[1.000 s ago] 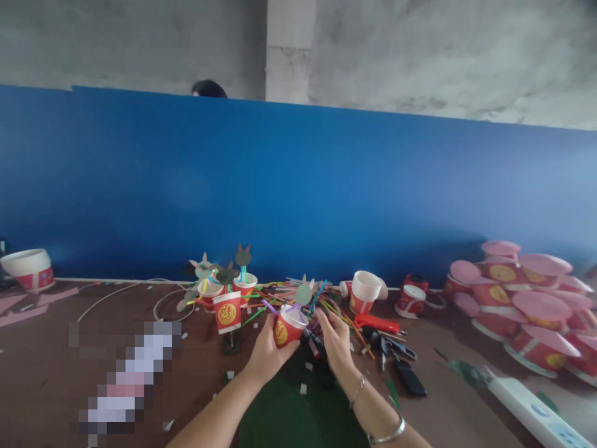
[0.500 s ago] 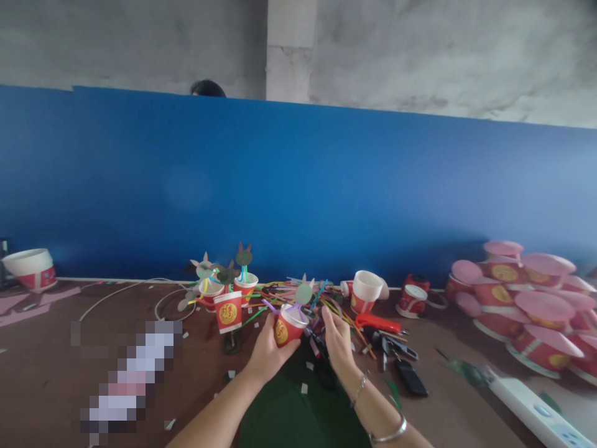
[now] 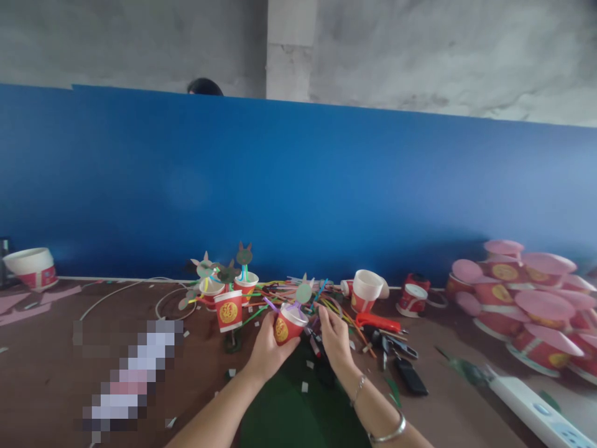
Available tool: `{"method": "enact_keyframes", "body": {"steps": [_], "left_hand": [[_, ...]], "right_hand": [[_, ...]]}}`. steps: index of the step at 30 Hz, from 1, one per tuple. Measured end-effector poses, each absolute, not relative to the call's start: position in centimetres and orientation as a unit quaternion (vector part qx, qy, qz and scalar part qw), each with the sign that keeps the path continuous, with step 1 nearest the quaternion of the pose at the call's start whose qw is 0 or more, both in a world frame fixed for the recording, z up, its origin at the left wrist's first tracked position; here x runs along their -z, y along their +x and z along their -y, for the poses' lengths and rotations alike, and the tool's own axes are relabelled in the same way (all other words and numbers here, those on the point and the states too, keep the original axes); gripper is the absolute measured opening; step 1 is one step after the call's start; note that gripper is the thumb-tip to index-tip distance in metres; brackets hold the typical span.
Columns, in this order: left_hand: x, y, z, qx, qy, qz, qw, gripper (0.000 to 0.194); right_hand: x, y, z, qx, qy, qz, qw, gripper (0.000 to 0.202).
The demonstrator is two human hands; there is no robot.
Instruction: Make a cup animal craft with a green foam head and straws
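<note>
My left hand [image 3: 267, 351] is wrapped round a red paper cup [image 3: 288, 326] with a gold emblem and white rim, tilted slightly. Purple straws [image 3: 270, 305] stick out at its rim, and a round green paper animal head with pointed ears [image 3: 305, 292] stands above it. Just right of the cup, my right hand [image 3: 334, 336] has its fingers drawn together near the rim; whatever they pinch is too small to make out. Dark-handled scissors [image 3: 321, 361] lie partly hidden between the hands. Beyond my left hand stand similar cups [image 3: 228, 311] with paper animal heads.
Loose coloured straws [image 3: 336, 298] are heaped behind the hands. To the right lie a red tool [image 3: 377, 322], keys with a black fob [image 3: 410, 375], a white power strip [image 3: 536, 404] and piled cups with pink discs [image 3: 527, 305]. Stacked cups [image 3: 366, 289] stand near the blue partition [image 3: 298, 186].
My right hand has shifted slightly left and its fingers have drawn closer together beside the cup. The left hand keeps hold of the cup, almost unmoved.
</note>
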State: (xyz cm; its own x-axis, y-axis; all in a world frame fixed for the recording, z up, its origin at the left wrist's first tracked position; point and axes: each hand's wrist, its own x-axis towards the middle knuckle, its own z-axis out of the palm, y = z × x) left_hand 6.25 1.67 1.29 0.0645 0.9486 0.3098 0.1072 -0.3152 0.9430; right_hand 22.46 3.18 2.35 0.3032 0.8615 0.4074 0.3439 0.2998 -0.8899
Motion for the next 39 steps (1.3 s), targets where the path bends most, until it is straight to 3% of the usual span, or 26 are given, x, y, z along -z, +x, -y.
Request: {"method": "enact_keyframes", "body": {"steps": [10, 15, 17, 20, 22, 24, 26, 28, 30, 35, 37, 39], "left_hand": [[-1.8, 6.0, -2.0, -0.530, 0.568, -0.482, 0.406, 0.051], [-2.1, 6.0, -1.8, -0.511, 0.579, -0.491, 0.403, 0.049], [-1.8, 5.9, -1.9, -0.513, 0.576, -0.505, 0.387, 0.052], [-1.2, 5.7, -2.4, -0.512, 0.556, -0.563, 0.335, 0.064], [-1.0, 5.7, -2.6, -0.490, 0.546, -0.611, 0.298, 0.070], [-1.0, 5.7, -2.6, -0.471, 0.544, -0.640, 0.269, 0.070], [-1.2, 5.8, -2.6, -0.458, 0.548, -0.651, 0.258, 0.061], [-1.4, 5.8, -2.4, -0.454, 0.552, -0.650, 0.258, 0.049], [-1.5, 5.8, -2.2, -0.463, 0.552, -0.644, 0.260, 0.042], [-1.5, 5.6, -1.9, -0.463, 0.541, -0.663, 0.229, 0.040], [-1.5, 5.6, -1.9, -0.450, 0.542, -0.683, 0.195, 0.038], [-1.4, 5.6, -1.9, -0.444, 0.547, -0.692, 0.158, 0.035]], "right_hand": [[-1.4, 22.1, -3.4, -0.308, -0.520, 0.531, 0.594, 0.040], [-1.5, 22.3, -3.7, -0.356, -0.519, 0.483, 0.609, 0.053], [-1.8, 22.4, -3.6, -0.345, -0.521, 0.485, 0.612, 0.054], [-2.5, 22.2, -3.0, -0.242, -0.559, 0.525, 0.595, 0.038], [-3.6, 21.9, -2.3, -0.146, -0.612, 0.589, 0.507, 0.023], [-5.1, 21.3, -1.2, -0.087, -0.642, 0.685, 0.334, 0.015], [-7.0, 20.7, 0.2, -0.069, -0.653, 0.736, 0.166, 0.016], [-8.7, 20.3, 1.7, -0.051, -0.659, 0.748, 0.058, 0.021], [-9.9, 20.0, 3.2, -0.056, -0.645, 0.762, -0.001, 0.017], [-8.4, 18.5, 6.3, -0.187, -0.411, 0.888, -0.086, 0.006], [-7.0, 17.4, 7.3, -0.180, -0.405, 0.884, -0.149, 0.008], [-5.9, 16.6, 8.1, -0.183, -0.397, 0.886, -0.157, 0.010]]}}
